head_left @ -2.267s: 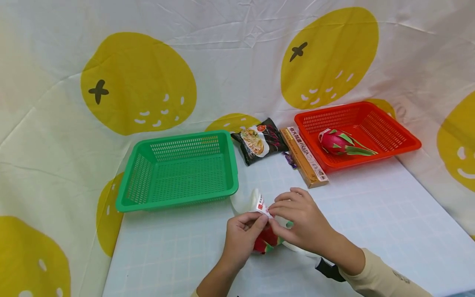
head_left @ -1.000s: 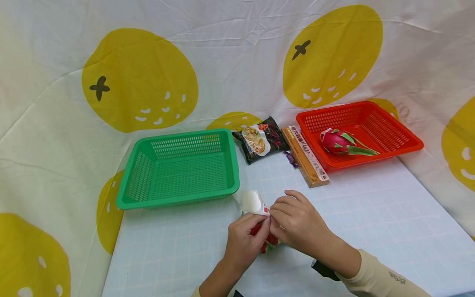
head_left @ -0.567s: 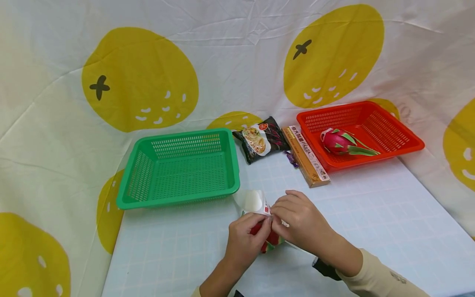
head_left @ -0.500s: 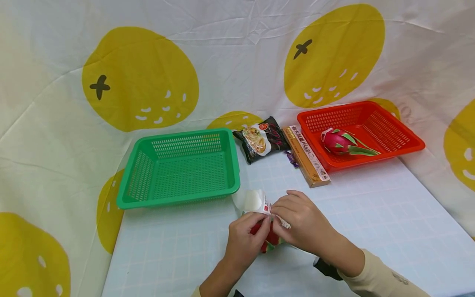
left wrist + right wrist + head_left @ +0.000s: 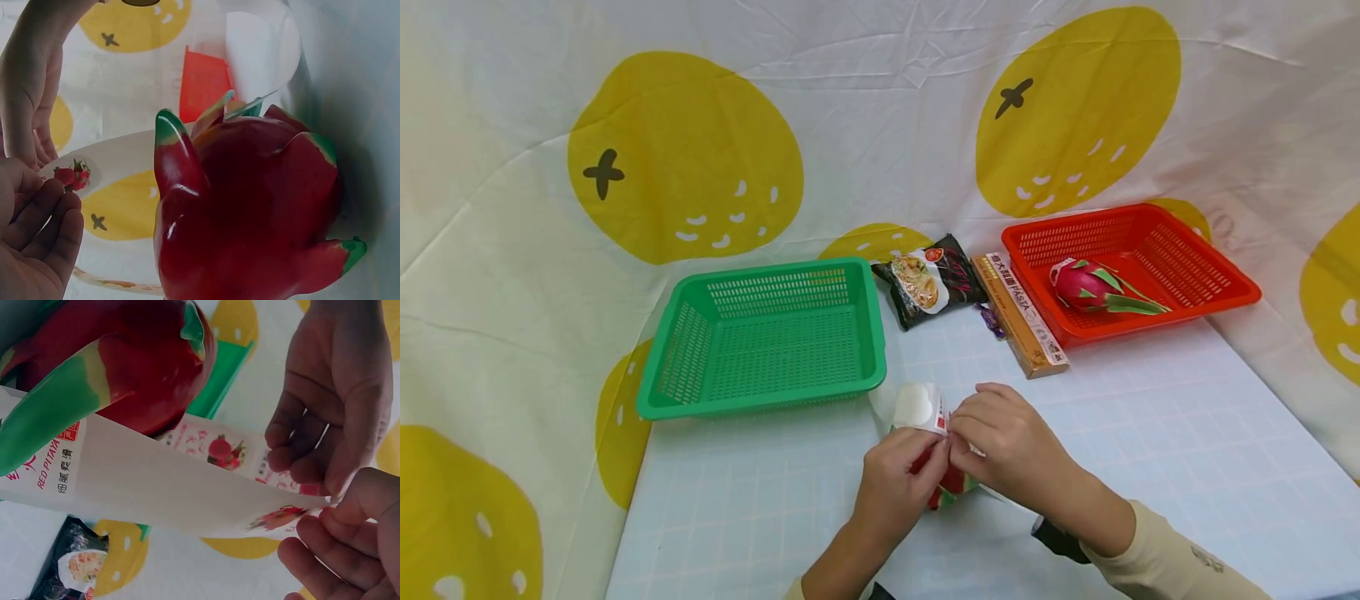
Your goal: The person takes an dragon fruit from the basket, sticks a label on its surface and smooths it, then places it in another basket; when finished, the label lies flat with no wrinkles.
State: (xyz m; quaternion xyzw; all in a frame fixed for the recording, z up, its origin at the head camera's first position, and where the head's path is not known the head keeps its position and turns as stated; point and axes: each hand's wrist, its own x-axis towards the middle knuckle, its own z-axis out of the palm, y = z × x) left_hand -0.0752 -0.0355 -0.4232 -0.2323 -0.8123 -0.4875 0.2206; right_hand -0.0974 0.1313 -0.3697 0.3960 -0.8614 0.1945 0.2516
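A large dark red dragon fruit [image 5: 244,206] with green-tipped scales sits on the table, mostly hidden behind the hands in the head view. Around it runs a white paper band [image 5: 137,475] printed with small dragon fruits and "RED PITAYA". The band's two ends come together at the fingertips of both hands. My left hand [image 5: 897,479] pinches the band between thumb and forefinger. Close beside it, my right hand [image 5: 1011,442] pinches the band too, its fingertips nearly touching the left ones. Exactly how the ends overlap is hidden by the fingers.
A green basket [image 5: 760,407] stands at the left. Behind lie a black noodle packet [image 5: 934,283], a small purple-wrapped piece [image 5: 991,322] and a pasta box [image 5: 1021,318]. The red basket [image 5: 1150,323] at the right holds another dragon fruit [image 5: 1084,286].
The band has turned so its broad white face shows above the left hand. The right fingers, looser and more spread at first, have drawn in onto the band beside the left fingertips.
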